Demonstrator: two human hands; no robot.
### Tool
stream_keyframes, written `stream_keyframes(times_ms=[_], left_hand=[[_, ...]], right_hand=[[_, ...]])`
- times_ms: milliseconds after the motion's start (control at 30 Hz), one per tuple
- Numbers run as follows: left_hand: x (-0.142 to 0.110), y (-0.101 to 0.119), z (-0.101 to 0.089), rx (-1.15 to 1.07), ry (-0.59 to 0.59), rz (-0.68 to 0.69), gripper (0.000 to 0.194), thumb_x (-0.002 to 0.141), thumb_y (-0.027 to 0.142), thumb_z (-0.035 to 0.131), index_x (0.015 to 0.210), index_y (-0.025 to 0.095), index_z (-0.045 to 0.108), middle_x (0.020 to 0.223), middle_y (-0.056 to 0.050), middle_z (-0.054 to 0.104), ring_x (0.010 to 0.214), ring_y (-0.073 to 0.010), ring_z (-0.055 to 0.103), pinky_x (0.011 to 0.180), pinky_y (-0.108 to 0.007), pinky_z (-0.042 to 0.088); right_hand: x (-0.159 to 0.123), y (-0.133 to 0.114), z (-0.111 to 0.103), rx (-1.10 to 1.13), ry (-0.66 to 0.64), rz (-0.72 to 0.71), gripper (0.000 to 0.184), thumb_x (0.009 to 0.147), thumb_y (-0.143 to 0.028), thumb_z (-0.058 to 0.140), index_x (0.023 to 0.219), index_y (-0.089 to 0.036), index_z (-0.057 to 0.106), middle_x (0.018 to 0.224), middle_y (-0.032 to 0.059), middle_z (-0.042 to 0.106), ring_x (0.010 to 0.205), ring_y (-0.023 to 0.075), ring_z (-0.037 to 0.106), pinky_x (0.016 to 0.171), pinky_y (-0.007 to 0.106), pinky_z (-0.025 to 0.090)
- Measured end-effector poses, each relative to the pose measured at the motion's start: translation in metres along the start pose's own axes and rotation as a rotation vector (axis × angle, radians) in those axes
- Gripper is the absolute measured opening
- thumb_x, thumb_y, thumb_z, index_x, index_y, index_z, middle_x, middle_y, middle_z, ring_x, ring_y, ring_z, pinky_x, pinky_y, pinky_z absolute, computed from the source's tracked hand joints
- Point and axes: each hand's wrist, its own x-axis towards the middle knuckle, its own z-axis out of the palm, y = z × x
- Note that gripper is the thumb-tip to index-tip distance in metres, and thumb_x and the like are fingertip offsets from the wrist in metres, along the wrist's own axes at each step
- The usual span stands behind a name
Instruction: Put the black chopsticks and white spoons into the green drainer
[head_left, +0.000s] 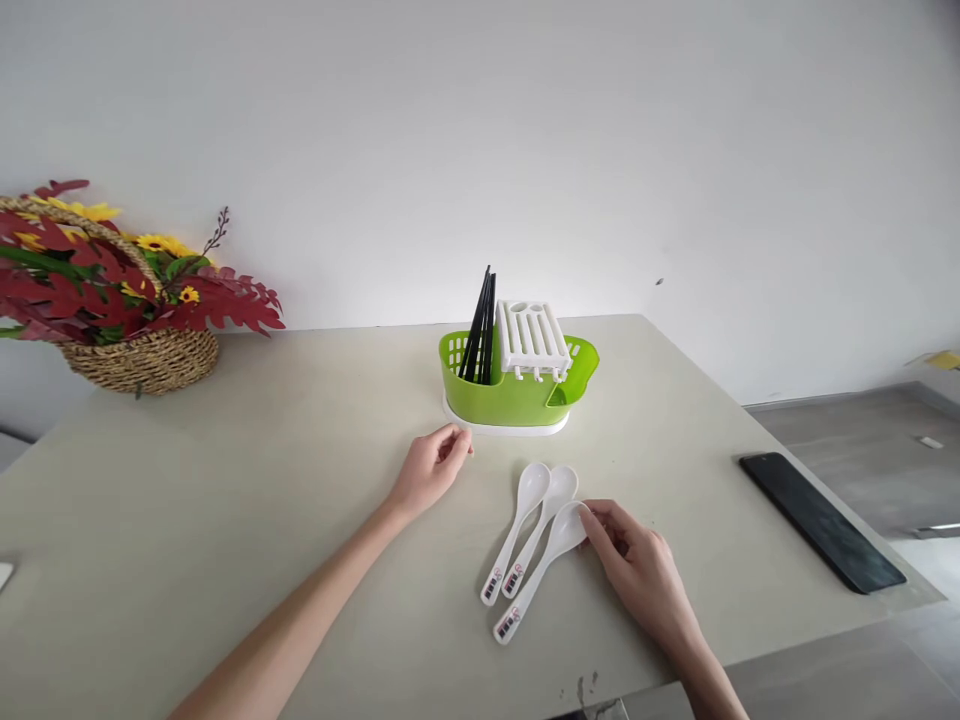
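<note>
Three white spoons (531,487) with printed handle ends lie side by side on the table, bowls away from me. My right hand (636,565) pinches the bowl rim of the nearest spoon (566,532) between thumb and fingers. Just in front of a green utensil holder (480,402), my left hand (433,462) rests with its fingers curled and nothing visible in them. Black chopsticks (480,330) stand leaning in the holder's left compartment. A white slotted rack (534,340) with small hooks sits on its middle, and a white base (510,429) is under it.
A woven basket (150,362) of artificial flowers and red leaves stands at the back left. Near the table's right edge lies a black phone (821,522). The wall (420,150) rises behind the table (300,430).
</note>
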Motion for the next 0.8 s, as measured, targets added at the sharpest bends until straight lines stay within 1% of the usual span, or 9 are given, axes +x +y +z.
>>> stream_keyframes(times_ms=[67, 167, 233, 367, 467, 567, 667, 733, 800], left_hand=[[-0.001, -0.002, 0.001, 0.024, -0.007, 0.016, 0.043, 0.103, 0.054, 0.050, 0.078, 0.021, 0.057, 0.059, 0.006, 0.040, 0.055, -0.0112, 0.037, 0.054, -0.025, 0.030], [-0.001, -0.003, 0.002, 0.049, -0.007, 0.033, 0.043, 0.103, 0.054, 0.049, 0.078, 0.020, 0.057, 0.060, 0.005, 0.043, 0.055, -0.0113, 0.039, 0.054, -0.025, 0.031], [-0.001, -0.003, 0.002, 0.063, -0.007, 0.042, 0.043, 0.103, 0.054, 0.049, 0.077, 0.020, 0.057, 0.060, 0.005, 0.045, 0.056, -0.0114, 0.040, 0.054, -0.025, 0.031], [-0.002, -0.003, 0.002, 0.087, -0.003, 0.062, 0.043, 0.103, 0.053, 0.049, 0.076, 0.020, 0.057, 0.060, 0.005, 0.046, 0.056, -0.0116, 0.040, 0.054, -0.025, 0.030], [-0.003, -0.003, 0.001, 0.088, 0.011, 0.070, 0.044, 0.103, 0.054, 0.048, 0.076, 0.021, 0.057, 0.060, 0.005, 0.045, 0.056, -0.0122, 0.040, 0.055, -0.025, 0.030], [-0.004, -0.004, 0.000, 0.079, 0.023, 0.070, 0.045, 0.102, 0.056, 0.048, 0.075, 0.021, 0.056, 0.059, 0.005, 0.043, 0.056, -0.0128, 0.039, 0.055, -0.026, 0.030], [-0.005, -0.007, 0.000, 0.063, 0.011, 0.076, 0.045, 0.102, 0.057, 0.047, 0.076, 0.021, 0.057, 0.059, 0.005, 0.043, 0.055, -0.0129, 0.040, 0.054, -0.026, 0.030], [-0.006, -0.009, 0.000, 0.057, 0.008, 0.094, 0.045, 0.102, 0.056, 0.048, 0.076, 0.021, 0.058, 0.060, 0.005, 0.046, 0.056, -0.0129, 0.042, 0.055, -0.026, 0.030], [-0.006, -0.010, 0.000, 0.052, 0.015, 0.108, 0.043, 0.102, 0.054, 0.049, 0.076, 0.021, 0.059, 0.062, 0.004, 0.050, 0.056, -0.0128, 0.044, 0.055, -0.027, 0.030]], right_hand=[[0.000, 0.001, -0.002, 0.055, -0.007, 0.003, 0.049, 0.098, -0.070, 0.050, 0.109, -0.028, 0.072, 0.076, -0.0005, 0.068, 0.069, 0.0186, 0.059, 0.066, 0.029, 0.044], [0.000, 0.002, -0.004, 0.132, -0.024, 0.007, 0.051, 0.098, -0.069, 0.052, 0.115, -0.025, 0.071, 0.070, -0.0014, 0.062, 0.063, 0.0167, 0.053, 0.060, 0.027, 0.041], [0.000, 0.001, -0.005, 0.175, -0.019, 0.012, 0.052, 0.098, -0.069, 0.053, 0.115, -0.024, 0.071, 0.066, -0.0021, 0.059, 0.061, 0.0162, 0.052, 0.058, 0.027, 0.040], [-0.002, -0.006, -0.007, 0.253, 0.012, 0.022, 0.053, 0.095, -0.071, 0.056, 0.108, -0.022, 0.070, 0.063, -0.0027, 0.055, 0.060, 0.0161, 0.051, 0.056, 0.027, 0.040], [-0.002, -0.021, -0.010, 0.318, 0.044, 0.006, 0.052, 0.094, -0.073, 0.056, 0.099, -0.023, 0.068, 0.062, -0.0020, 0.054, 0.057, 0.0166, 0.050, 0.054, 0.029, 0.040], [0.005, -0.048, -0.019, 0.326, 0.146, -0.078, 0.049, 0.095, -0.071, 0.057, 0.095, -0.023, 0.067, 0.058, -0.0022, 0.052, 0.054, 0.0163, 0.050, 0.052, 0.029, 0.041], [0.019, -0.090, -0.033, 0.273, 0.275, -0.204, 0.045, 0.094, -0.067, 0.062, 0.098, -0.023, 0.067, 0.059, -0.0018, 0.057, 0.052, 0.0157, 0.054, 0.048, 0.028, 0.041], [0.030, -0.122, -0.043, 0.161, 0.393, -0.341, 0.041, 0.096, -0.064, 0.060, 0.099, -0.024, 0.068, 0.061, -0.0011, 0.061, 0.052, 0.0157, 0.058, 0.046, 0.027, 0.041], [0.043, -0.155, -0.053, -0.029, 0.511, -0.505, 0.036, 0.100, -0.058, 0.058, 0.101, -0.024, 0.070, 0.065, 0.0000, 0.066, 0.058, 0.0164, 0.065, 0.053, 0.028, 0.046]])
